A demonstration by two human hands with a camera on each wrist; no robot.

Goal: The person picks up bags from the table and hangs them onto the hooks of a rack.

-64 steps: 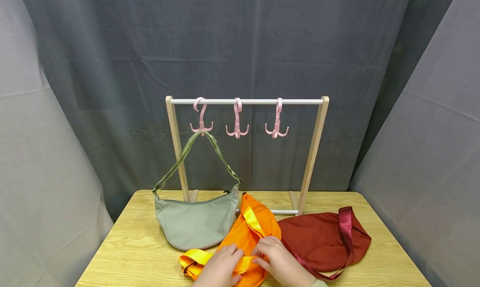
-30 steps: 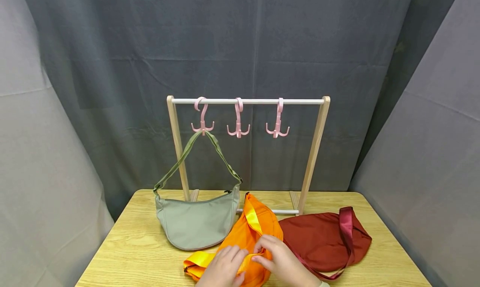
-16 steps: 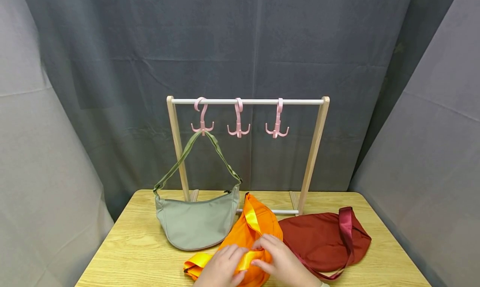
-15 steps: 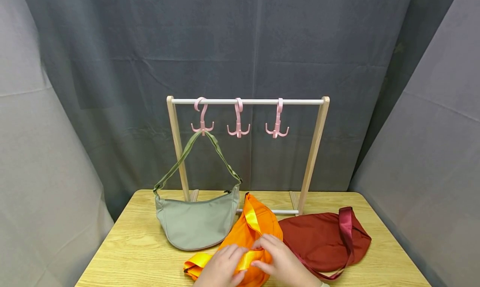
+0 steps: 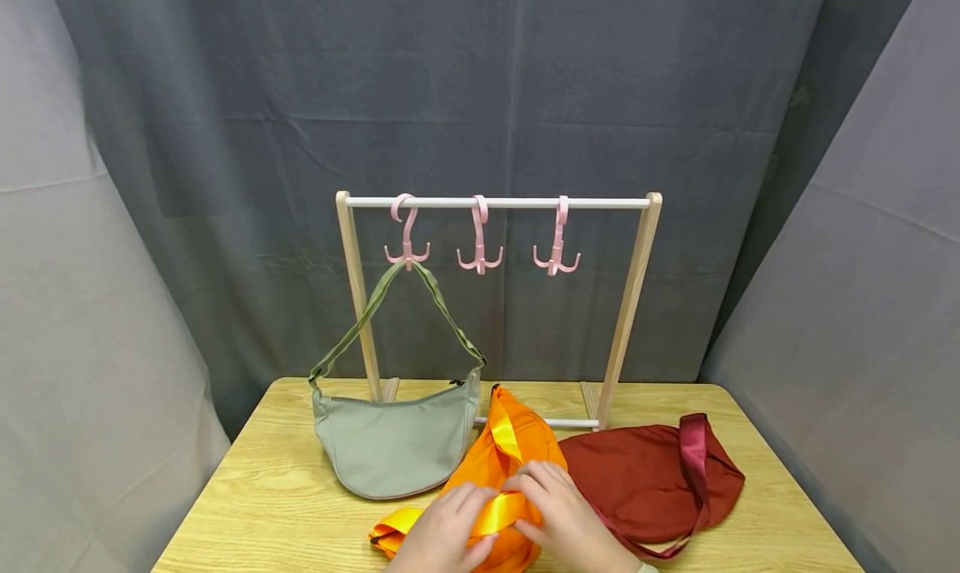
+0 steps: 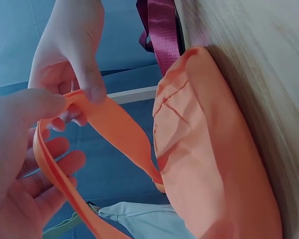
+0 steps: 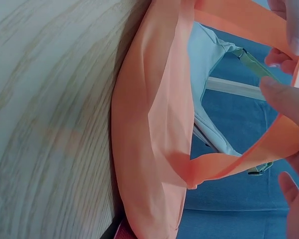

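An orange bag [image 5: 542,444] lies on the table between a green bag and a red bag. Its orange strap [image 5: 498,513] arches up at the front, between the two hands. My left hand [image 5: 447,530] pinches the strap from the left side; in the left wrist view its thumb lies on the strap [image 6: 120,133] while the other fingers curl loosely below. From the right, my right hand [image 5: 561,515] holds the same strap between thumb and fingers. The bag body [image 7: 139,124] sits on the wood, close to both hands, in the right wrist view. The bag's lower front is partly hidden by the hands.
Behind stands a wooden rack with a white bar [image 5: 517,202] carrying pink hooks [image 5: 480,248]. The green bag [image 5: 397,444] hangs by its strap from the left hook. At right, a dark red bag [image 5: 637,473] lies on the table [image 5: 247,506]. Grey cloth surrounds it.
The strap shows more fully between my hands than before, spread into a wider loop. My right hand has shifted slightly up. The green and red bags stay where they were.
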